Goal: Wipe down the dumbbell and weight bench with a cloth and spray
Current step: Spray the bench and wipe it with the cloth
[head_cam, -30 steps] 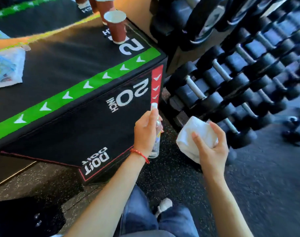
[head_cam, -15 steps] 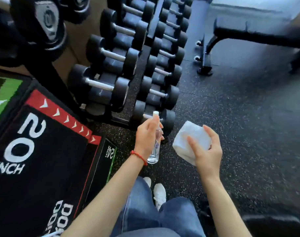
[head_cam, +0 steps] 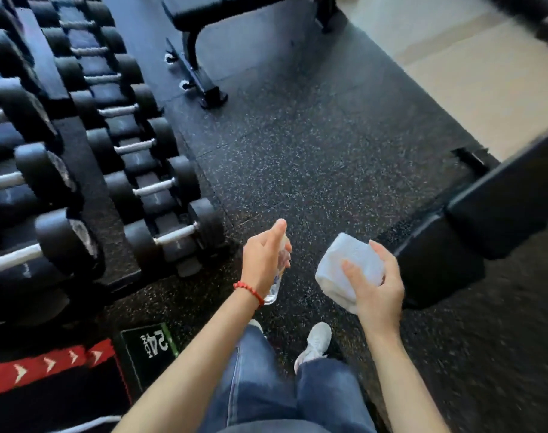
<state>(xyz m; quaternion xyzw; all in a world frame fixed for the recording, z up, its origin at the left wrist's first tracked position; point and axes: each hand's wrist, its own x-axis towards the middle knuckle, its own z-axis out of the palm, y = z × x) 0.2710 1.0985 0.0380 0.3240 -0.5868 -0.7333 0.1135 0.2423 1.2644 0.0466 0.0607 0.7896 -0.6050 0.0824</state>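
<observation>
My left hand [head_cam: 264,260] grips a small clear spray bottle [head_cam: 277,281], index finger over its top, held above the speckled floor. My right hand [head_cam: 374,284] holds a folded white cloth [head_cam: 349,270] beside it. Rows of black dumbbells [head_cam: 169,235] with silver handles rest on a rack at the left, the nearest one just left of the bottle. A black padded weight bench [head_cam: 503,207] juts in from the right, close to my right hand. Another black bench [head_cam: 204,14] stands at the top, its foot on the floor.
A black plyo box [head_cam: 47,385] with a red arrow stripe sits at the bottom left. Dark speckled rubber floor [head_cam: 313,145] stretches between rack and benches. A pale floor strip [head_cam: 453,57] lies at the top right. My jeans and white shoes are below.
The view has swung right, away from the plyo box toward the rack and benches. Both hands keep the same hold on bottle and cloth. The right-hand bench has come into view.
</observation>
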